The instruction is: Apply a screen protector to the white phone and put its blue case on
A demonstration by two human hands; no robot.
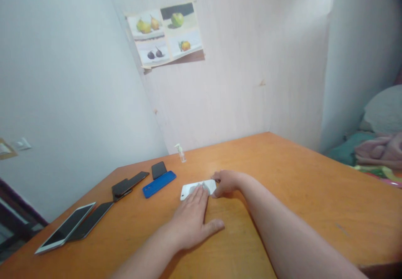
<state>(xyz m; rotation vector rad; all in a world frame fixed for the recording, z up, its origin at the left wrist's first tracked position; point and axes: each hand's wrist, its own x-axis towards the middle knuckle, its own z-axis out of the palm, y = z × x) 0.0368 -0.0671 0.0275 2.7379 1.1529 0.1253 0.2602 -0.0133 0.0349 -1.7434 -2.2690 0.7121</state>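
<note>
A white phone (188, 190) lies flat on the orange wooden table (282, 178). My left hand (191, 220) rests palm down, its fingertips pressing a crumpled white wipe (201, 185) onto the phone. My right hand (226, 183) grips the phone's right end with curled fingers.
Left of the white phone lie a blue phone (158, 183), a small black phone (158, 170), a dark phone (128, 184), a black phone (91, 220) and a white-edged tablet (65, 228). A small spray bottle (181, 153) stands near the wall. Bedding (377, 149) is at the right.
</note>
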